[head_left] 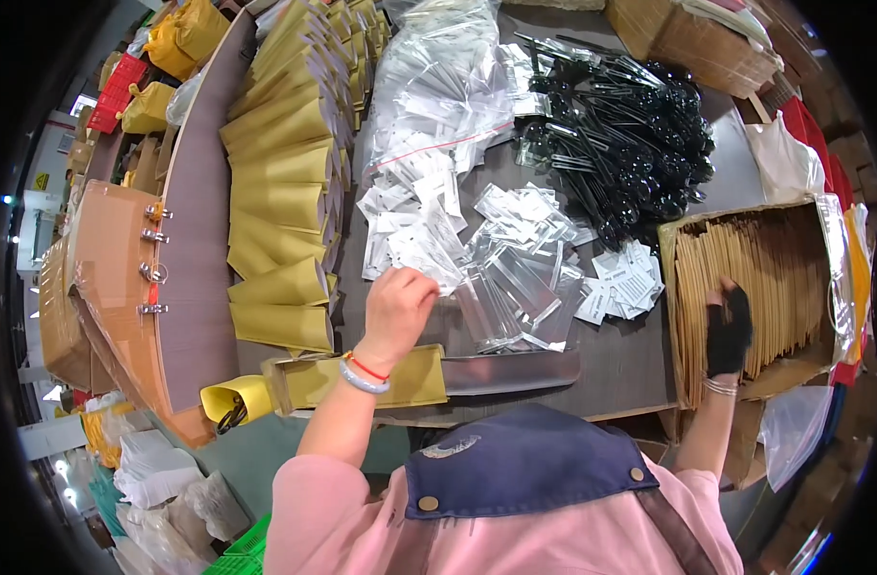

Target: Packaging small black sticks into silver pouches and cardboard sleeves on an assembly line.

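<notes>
My left hand (397,309) reaches to the pile of small white packets (410,235) in the middle of the grey table (620,359), fingers pinched at the pile's near edge; whether it holds a packet I cannot tell. Just below it lies a yellow envelope (362,379). My right hand (726,331), in a black fingerless glove, grips the top edges of brown envelopes standing in a cardboard box (745,278) at the right. Clear flat bags (515,287) lie between the hands.
A fanned row of yellow envelopes (285,172) runs along the left. Black scissors-like tools (630,144) are heaped at the back right, beside a big clear bag of packets (438,86). White card tags (625,283) lie by the box.
</notes>
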### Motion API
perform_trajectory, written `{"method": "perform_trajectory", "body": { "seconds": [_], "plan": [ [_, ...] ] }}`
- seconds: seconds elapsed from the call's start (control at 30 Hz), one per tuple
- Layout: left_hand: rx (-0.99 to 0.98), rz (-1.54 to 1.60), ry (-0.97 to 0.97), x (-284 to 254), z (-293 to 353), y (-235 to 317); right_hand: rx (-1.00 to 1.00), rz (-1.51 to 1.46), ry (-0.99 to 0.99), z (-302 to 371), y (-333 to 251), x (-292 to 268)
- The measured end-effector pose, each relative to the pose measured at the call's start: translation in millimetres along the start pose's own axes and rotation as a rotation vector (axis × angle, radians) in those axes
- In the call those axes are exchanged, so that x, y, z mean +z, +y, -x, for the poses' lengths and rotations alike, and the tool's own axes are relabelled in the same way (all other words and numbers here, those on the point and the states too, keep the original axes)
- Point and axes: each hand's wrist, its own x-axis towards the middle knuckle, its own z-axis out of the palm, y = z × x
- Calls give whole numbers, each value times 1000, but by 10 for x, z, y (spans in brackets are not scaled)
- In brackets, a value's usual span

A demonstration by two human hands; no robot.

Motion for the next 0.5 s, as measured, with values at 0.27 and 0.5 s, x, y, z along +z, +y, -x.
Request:
{"method": "perform_trajectory", "body": {
  "seconds": [0.27, 0.5],
  "plan": [
    [463, -50, -329, 316, -201, 173, 206, 365, 133, 215, 1063, -368],
    [266, -74, -120, 621, -329, 331, 269, 516, 83, 126, 915, -329]
  ]
}}
